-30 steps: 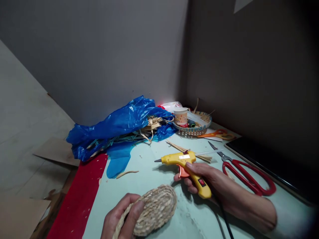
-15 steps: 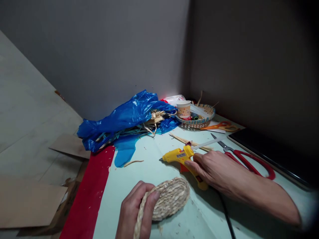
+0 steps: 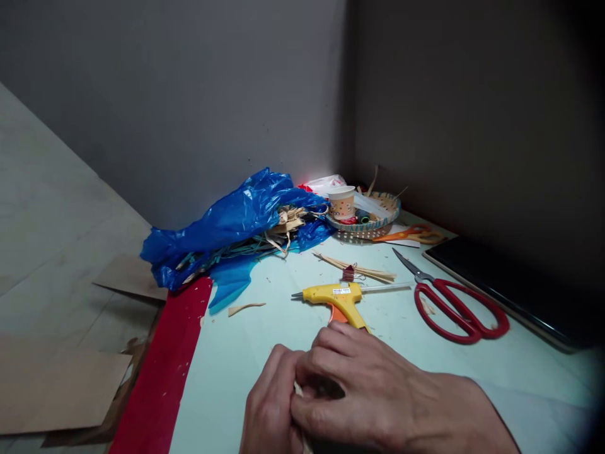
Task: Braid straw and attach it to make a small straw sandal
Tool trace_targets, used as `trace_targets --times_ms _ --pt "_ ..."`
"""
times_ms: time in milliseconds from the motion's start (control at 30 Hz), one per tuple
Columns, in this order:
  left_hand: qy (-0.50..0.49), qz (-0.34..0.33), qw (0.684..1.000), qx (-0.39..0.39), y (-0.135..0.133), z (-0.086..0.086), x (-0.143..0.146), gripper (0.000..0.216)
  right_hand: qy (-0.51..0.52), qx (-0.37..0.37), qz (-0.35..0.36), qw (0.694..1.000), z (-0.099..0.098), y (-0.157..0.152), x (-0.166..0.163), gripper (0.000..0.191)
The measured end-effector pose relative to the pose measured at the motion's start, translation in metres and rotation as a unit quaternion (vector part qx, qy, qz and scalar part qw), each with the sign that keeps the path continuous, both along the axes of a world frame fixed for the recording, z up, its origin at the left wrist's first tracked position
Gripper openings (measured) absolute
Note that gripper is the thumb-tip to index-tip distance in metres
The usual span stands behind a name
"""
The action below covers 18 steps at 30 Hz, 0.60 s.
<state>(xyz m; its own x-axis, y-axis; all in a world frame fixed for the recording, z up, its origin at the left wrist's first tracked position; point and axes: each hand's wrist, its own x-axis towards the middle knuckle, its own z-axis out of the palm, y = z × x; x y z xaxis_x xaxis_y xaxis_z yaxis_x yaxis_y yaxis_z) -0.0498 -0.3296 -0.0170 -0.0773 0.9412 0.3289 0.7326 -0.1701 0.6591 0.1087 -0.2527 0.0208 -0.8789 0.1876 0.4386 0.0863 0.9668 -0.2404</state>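
Side by side at the bottom centre, my left hand (image 3: 270, 403) and my right hand (image 3: 368, 391) are both closed on the coiled straw braid (image 3: 299, 389). Only slivers of the pale braid show between my fingers; the rest of the coil is hidden behind the hands. Just beyond my right knuckles, the yellow hot glue gun (image 3: 333, 294) lies on its side on the table, untouched, its nozzle to the left. A clear glue stick (image 3: 387, 287) sticks out of its back, and my right hand covers the handle's lower end.
Red-handled scissors (image 3: 454, 309) and a black flat device (image 3: 501, 290) lie at the right. Behind are straw strips (image 3: 362, 268), orange-handled scissors (image 3: 411, 235), a woven basket (image 3: 362, 234) with a paper cup (image 3: 341, 203), and a blue plastic bag (image 3: 241, 211) of dried strands.
My right hand has let go of the glue gun, leaving it on the table, and has moved down and left to the braid beside my left hand. The camera view has shifted slightly.
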Motion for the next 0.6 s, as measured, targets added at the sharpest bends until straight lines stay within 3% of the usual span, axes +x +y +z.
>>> trace_targets --times_ms 267,433,600 --pt "-0.037 -0.007 0.999 -0.002 -0.001 -0.006 -0.004 0.02 0.063 0.016 -0.036 0.997 -0.013 -0.002 0.004 0.021" --pt "-0.105 0.034 0.99 -0.087 0.005 -0.001 -0.009 0.02 0.111 -0.145 0.003 0.983 -0.013 0.004 0.014 0.033" --pt "-0.195 0.051 0.968 -0.148 0.005 0.009 -0.015 0.025 0.17 -0.267 -0.037 0.948 -0.004 0.015 0.02 0.009"
